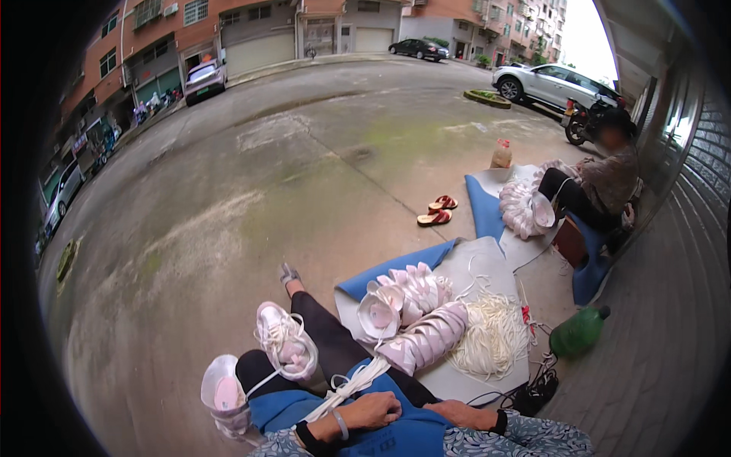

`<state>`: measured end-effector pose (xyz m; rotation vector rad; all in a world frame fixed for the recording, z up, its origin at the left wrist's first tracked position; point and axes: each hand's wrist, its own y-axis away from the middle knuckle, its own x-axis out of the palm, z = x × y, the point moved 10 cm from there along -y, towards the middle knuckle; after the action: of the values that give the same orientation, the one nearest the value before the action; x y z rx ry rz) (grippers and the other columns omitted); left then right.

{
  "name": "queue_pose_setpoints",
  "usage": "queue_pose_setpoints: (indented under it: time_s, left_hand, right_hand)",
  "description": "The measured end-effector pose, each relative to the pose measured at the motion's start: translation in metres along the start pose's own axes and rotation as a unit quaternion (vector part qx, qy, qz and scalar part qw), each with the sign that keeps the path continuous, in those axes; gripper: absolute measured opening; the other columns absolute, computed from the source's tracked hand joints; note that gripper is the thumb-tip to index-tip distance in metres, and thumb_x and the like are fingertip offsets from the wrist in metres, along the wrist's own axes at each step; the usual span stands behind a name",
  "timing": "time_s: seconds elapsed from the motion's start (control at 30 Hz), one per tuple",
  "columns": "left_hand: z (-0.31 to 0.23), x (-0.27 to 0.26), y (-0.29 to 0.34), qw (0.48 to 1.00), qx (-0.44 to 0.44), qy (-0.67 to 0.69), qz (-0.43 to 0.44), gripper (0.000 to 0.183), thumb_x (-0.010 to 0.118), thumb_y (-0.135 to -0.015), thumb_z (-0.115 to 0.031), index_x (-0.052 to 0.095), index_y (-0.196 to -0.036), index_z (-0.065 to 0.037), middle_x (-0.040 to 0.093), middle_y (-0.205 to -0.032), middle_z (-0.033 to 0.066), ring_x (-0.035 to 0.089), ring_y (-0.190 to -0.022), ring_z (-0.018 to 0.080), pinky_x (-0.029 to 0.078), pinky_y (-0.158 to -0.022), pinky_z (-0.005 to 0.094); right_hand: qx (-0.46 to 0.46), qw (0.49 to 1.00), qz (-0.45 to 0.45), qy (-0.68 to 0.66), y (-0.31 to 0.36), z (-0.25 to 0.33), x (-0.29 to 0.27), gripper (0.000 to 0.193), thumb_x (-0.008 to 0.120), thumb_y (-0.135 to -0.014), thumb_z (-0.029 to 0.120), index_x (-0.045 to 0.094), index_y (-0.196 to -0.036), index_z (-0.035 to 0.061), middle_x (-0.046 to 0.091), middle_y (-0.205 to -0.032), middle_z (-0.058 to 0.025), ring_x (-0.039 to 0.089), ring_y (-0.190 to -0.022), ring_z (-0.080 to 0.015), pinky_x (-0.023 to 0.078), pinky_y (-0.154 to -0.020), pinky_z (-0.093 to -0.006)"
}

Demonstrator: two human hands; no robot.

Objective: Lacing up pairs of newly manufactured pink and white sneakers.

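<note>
My left hand rests on the blue apron over my lap, fingers curled in; whatever they hold, if anything, is hidden. Beside it my right hand lies low against the apron, its fingertips out of sight. A bundle of white laces runs across my lap past the left wrist. On my bent knee sits a pink and white shoe upper with a lace threaded through it. Another shoe upper stands to its left. Nested stacks of uppers lie beyond my thigh.
A heap of loose white laces covers part of a grey mat with a blue underside. A green bottle stands at right, near dark cords. Farther off are sandals, a seated person with more uppers, and parked cars.
</note>
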<state>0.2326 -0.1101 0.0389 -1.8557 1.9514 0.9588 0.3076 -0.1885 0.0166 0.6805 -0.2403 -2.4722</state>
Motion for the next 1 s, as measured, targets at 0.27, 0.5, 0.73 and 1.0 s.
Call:
queue_pose_setpoints:
  time_s: [0.27, 0.5, 0.73, 1.0]
  left_hand:
    - [0.004, -0.006, 0.032, 0.958, -0.057, 0.275, 0.051, 0.020, 0.058, -0.090, -0.025, 0.060, -0.095, -0.006, 0.061, -0.082, 0.0123, 0.058, -0.073, 0.0262, 0.046, -0.070, 0.0367]
    - [-0.024, -0.035, 0.034, 0.967, 0.090, -0.133, -0.196, 0.028, 0.060, -0.088, -0.030, 0.067, -0.092, -0.003, 0.064, -0.093, 0.0191, 0.062, -0.082, 0.0372, 0.048, -0.075, 0.0449]
    - [0.054, 0.001, 0.034, 0.994, -0.078, 0.068, -0.041, 0.022, 0.053, -0.087, -0.025, 0.064, -0.088, -0.006, 0.065, -0.078, 0.0203, 0.064, -0.077, 0.0387, 0.049, -0.071, 0.0477]
    - [-0.001, 0.001, 0.047, 0.996, 0.060, 0.047, -0.050, 0.025, 0.058, -0.080, -0.006, 0.065, -0.104, -0.010, 0.058, -0.107, 0.0087, 0.056, -0.091, 0.0275, 0.046, -0.080, 0.0378]
  right_hand:
    - [-0.079, 0.984, 0.029, 0.160, -0.062, 0.036, 0.015, 0.030, 0.047, -0.090, 0.025, 0.052, -0.113, 0.0077, 0.062, -0.102, -0.0123, 0.064, -0.089, -0.0348, 0.052, -0.073, -0.0425]
    - [-0.109, 0.981, 0.063, 0.147, -0.063, 0.027, 0.023, 0.033, 0.050, -0.088, 0.026, 0.053, -0.116, 0.0080, 0.062, -0.107, -0.0143, 0.063, -0.096, -0.0350, 0.052, -0.075, -0.0417]
    - [-0.076, 0.991, 0.024, 0.106, -0.069, 0.039, 0.009, 0.041, 0.052, -0.087, 0.029, 0.052, -0.125, 0.0133, 0.061, -0.099, -0.0133, 0.063, -0.091, -0.0337, 0.052, -0.073, -0.0413]
    - [0.013, 0.999, 0.011, 0.044, -0.040, 0.047, -0.018, 0.022, 0.063, -0.082, 0.016, 0.061, -0.102, 0.0078, 0.059, -0.086, -0.0109, 0.061, -0.075, -0.0332, 0.049, -0.062, -0.0398]
